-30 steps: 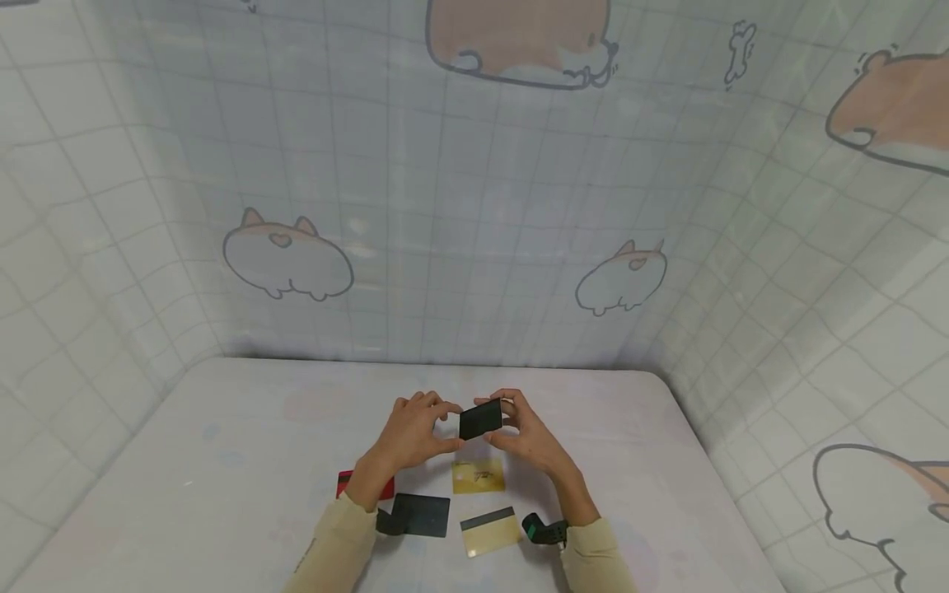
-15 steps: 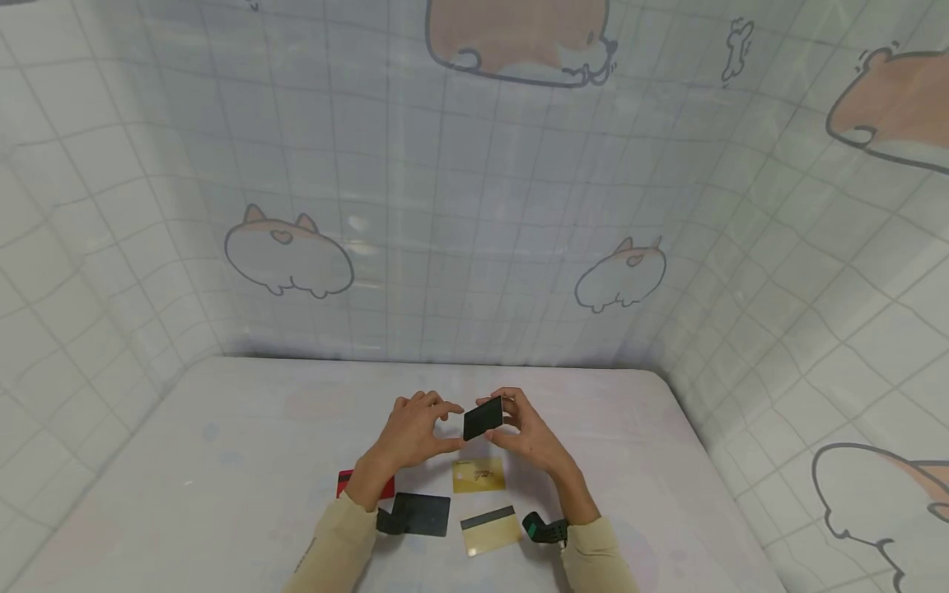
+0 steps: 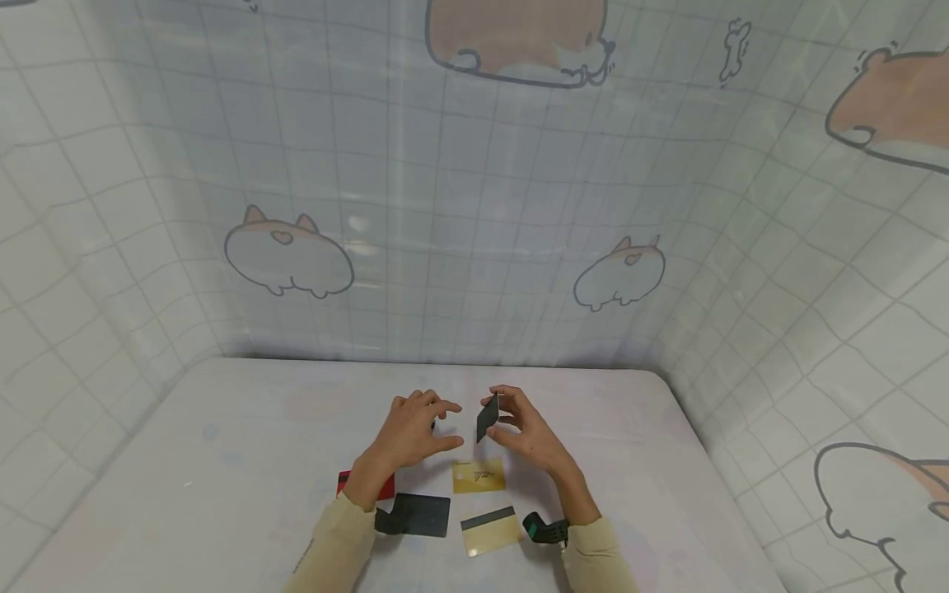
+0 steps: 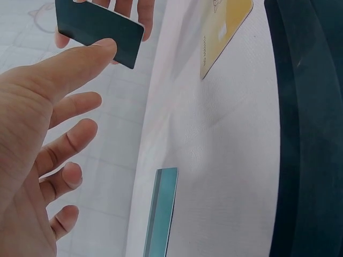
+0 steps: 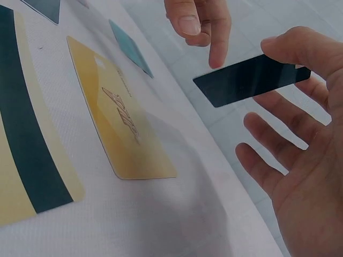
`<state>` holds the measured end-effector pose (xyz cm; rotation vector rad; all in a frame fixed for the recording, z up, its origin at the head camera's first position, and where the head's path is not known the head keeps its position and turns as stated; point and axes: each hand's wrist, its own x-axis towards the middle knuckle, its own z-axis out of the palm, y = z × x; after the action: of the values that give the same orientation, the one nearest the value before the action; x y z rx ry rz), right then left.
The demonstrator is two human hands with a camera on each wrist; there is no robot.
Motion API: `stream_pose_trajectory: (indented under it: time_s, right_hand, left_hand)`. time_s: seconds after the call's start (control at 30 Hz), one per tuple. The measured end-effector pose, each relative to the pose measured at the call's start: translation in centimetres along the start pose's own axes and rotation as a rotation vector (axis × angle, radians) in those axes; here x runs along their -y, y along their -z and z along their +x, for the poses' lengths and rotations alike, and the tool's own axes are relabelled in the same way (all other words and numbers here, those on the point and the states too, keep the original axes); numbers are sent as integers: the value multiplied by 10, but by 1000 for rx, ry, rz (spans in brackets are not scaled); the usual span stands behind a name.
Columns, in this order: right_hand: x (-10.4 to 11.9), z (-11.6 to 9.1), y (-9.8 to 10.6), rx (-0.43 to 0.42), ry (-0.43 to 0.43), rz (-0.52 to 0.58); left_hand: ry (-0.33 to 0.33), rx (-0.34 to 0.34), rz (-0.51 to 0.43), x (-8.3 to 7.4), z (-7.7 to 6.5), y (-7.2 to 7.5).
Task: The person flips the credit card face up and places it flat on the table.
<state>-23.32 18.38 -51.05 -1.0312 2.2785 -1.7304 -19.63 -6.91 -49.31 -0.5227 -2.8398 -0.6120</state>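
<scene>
- We see the right hand (image 3: 528,435) pinching a black card (image 3: 487,418) between thumb and fingers, other fingers loosely bent.
- Black card is up off the counter (image 3: 245,494), tilted, edge-up, between the two hands.
- Left hand (image 3: 412,430) holds nothing: thumb and index well parted, other fingers slightly bent; in the head view we see a gap between it and the black card.
- Yellow card (image 3: 478,476) lies flat below the hands; we note lettering on it.
- Pale gold card (image 3: 491,533) with dark stripe lies just nearer the person.
- Dark grey card (image 3: 424,515) lies left of that, by the left wrist.
- Red card (image 3: 387,488) is partly hidden by the left wrist.
- Teal card (image 4: 165,211), dark stripe along one edge, lies on the counter near the left hand.
- We see cream sleeves (image 3: 337,539) on both arms.
</scene>
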Motion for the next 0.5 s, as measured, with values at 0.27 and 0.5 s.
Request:
stream_pose_trajectory:
  time_s: [0.27,0.5]
  right_hand:
    - [-2,2,0,-2,-21,-36]
    - [-6,2,1,-20,-11,-80]
  left_hand:
    - [-15,-22,-25,3,2,-1]
    - [-14,-27,-36,4,3,0]
